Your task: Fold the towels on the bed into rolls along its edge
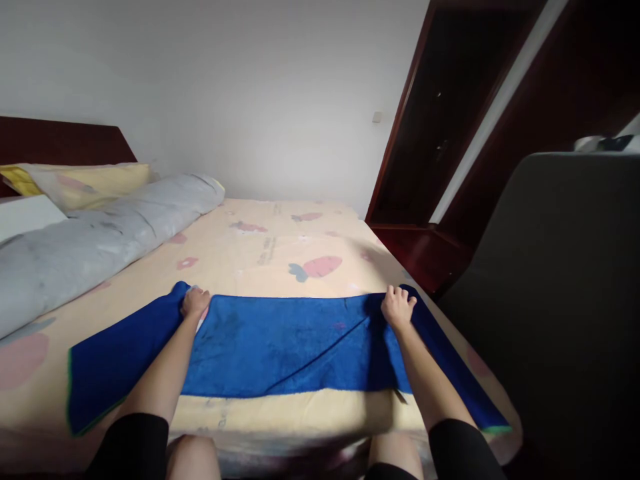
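Observation:
A long blue towel with green-edged ends lies spread across the near part of the bed. My left hand is closed on its far edge at the left, where the cloth bunches up under the fingers. On the right, my right hand grips the same far edge, its fingers curled over the cloth. Between the hands the towel lies mostly flat, with one slanting crease. Both ends extend outward past my forearms, angled toward me. A small tag shows at the near edge on the right.
The bed sheet is cream with a strawberry print. A rolled grey quilt and a yellow pillow lie at the left by the dark headboard. A dark grey panel stands close on the right, with a dark door beyond.

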Demonstrator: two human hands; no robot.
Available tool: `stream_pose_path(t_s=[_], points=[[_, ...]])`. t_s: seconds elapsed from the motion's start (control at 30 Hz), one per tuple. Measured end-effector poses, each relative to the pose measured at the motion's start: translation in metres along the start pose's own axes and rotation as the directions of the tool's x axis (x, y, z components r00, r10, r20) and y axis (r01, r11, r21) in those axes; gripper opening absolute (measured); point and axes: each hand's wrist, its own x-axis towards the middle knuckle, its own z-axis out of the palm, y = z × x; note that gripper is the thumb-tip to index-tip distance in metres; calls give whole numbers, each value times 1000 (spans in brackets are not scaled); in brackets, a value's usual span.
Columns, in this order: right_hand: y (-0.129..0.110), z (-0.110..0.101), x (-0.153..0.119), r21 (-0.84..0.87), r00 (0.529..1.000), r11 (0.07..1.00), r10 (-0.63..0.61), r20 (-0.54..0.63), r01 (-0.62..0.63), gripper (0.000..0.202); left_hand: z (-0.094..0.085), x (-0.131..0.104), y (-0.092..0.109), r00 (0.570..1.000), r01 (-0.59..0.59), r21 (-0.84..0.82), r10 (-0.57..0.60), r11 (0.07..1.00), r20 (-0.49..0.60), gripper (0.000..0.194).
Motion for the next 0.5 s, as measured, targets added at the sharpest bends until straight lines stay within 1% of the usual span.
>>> stream_pose_path(t_s=[0.03, 0.1, 0.17, 0.23, 0.33, 0.4, 0.47, 0.5], points=[[-1, 1, -4, -8, 999, 1000, 2, -36, -3, 44, 2, -7, 2, 1000, 9, 30, -8, 1000, -24, 49], [-5, 5, -15, -5, 996, 999, -39, -85, 38, 49, 7, -23, 7, 999, -20, 73, 24, 997, -47, 49], [-7, 13, -28, 31, 993, 996, -81, -91, 84, 50, 12, -42, 9, 995, -99, 112, 101, 989, -15, 50], [-5, 25, -45, 95, 996, 993, -70, -55, 75, 51, 17, -63, 4, 986, -165, 180, 160, 970, 40, 54], [11, 44, -82, 173, 999, 985, -28, 39, 21, 62, 22, -96, -16, 973, -233, 295, 223, 927, 68, 57], [28, 52, -113, 199, 995, 979, -59, 83, 42, 64, 26, -120, -36, 966, -253, 339, 254, 906, 44, 55], [44, 54, -144, 204, 994, 977, -79, 72, 63, 63, 27, -144, -56, 956, -279, 362, 293, 889, 16, 54], [51, 51, -158, 192, 997, 980, -54, 52, 43, 62, 27, -155, -65, 949, -295, 363, 316, 884, 1, 53]])
